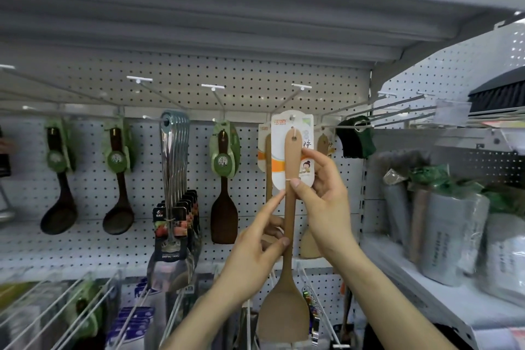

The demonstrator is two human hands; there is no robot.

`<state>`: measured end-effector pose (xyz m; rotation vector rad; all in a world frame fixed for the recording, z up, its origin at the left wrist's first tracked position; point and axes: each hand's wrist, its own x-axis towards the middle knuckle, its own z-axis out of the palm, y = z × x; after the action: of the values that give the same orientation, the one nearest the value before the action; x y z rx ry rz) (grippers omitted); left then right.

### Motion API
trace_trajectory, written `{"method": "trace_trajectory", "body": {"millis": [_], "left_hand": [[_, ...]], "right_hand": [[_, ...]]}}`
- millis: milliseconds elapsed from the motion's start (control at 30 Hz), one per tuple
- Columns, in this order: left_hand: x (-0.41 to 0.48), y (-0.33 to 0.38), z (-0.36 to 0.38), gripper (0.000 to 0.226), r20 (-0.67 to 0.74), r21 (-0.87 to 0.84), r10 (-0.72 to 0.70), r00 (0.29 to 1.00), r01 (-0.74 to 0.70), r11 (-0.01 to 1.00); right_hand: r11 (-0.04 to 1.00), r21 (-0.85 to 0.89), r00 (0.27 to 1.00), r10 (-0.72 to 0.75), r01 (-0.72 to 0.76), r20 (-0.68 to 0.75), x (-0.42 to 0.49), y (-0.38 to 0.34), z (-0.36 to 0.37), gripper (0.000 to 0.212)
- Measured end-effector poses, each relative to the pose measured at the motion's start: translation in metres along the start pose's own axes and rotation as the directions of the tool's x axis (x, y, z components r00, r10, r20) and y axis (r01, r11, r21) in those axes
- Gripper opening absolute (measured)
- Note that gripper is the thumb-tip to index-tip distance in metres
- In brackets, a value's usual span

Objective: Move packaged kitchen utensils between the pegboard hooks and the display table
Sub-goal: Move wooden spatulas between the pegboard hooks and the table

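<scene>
1. Hands: the right hand [324, 199] pinches card and handle near the top; the left hand [255, 253] pinches the handle lower down.
2. Pegboard [255, 71]: the spatula [287, 315] hangs upright before it.
3. Card [279, 156]: its hole sits at the hook [287, 101]; whether threaded, I cannot tell.
4. Keep the card square to the hook; slide straight along; let the left hand still the blade.

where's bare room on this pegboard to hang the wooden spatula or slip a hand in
Bare pegboard shows between the ladle and the steel spatulas, and between those and the dark spatula. The hooks right of the black bundle look bare. Crowded beside the held spatula: pale spatulas hang close.
</scene>
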<state>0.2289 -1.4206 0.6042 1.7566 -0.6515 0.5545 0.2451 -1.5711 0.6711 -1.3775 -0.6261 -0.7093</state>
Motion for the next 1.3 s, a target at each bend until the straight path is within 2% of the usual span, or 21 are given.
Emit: {"method": "trace_trajectory", "body": {"millis": [133, 433, 600, 733, 900, 1167, 1300], "left_hand": [[0.008, -0.011, 0.001, 0.082, 0.01, 0.062, 0.005, 1.0, -0.006, 0.998], [0.067, -0.056, -0.005, 0.088, 0.017, 0.242, -0.058, 0.998, 0.052, 0.969], [0.098, -0.092, -0.009, 0.086, -0.008, 0.206, -0.077, 0.997, 0.077, 0.976], [0.113, -0.113, -0.009, 0.093, -0.031, 0.24, -0.091, 0.995, 0.096, 0.966], [0.124, -0.126, -0.01, 0.095, -0.048, 0.298, -0.075, 0.996, 0.086, 0.951], [0.12, -0.132, -0.009, 0.096, -0.081, 0.233, -0.085, 0.993, 0.102, 0.967], [0.092, -0.119, -0.013, 0.09, -0.021, 0.286, -0.101, 0.995, 0.103, 0.953]], "right_hand": [[0.998, -0.054, 0.999, 0.026, -0.024, 0.028, 0.014, 0.016, 0.001, 0.056], [0.954, -0.3, 0.997, 0.04, -0.019, 0.065, 0.073, 0.07, 0.011, 0.056], [0.917, -0.396, 0.997, -0.009, 0.037, 0.074, 0.099, 0.104, 0.015, 0.062], [0.882, -0.465, 0.994, -0.029, 0.074, 0.102, 0.109, 0.12, 0.015, 0.064], [0.857, -0.511, 0.993, -0.003, 0.062, 0.117, 0.109, 0.126, 0.012, 0.06], [0.842, -0.539, 0.979, 0.131, -0.026, 0.157, 0.075, 0.095, -0.019, 0.058], [0.828, -0.558, 0.957, 0.202, -0.054, 0.208, 0.043, 0.074, -0.035, 0.053]]}}
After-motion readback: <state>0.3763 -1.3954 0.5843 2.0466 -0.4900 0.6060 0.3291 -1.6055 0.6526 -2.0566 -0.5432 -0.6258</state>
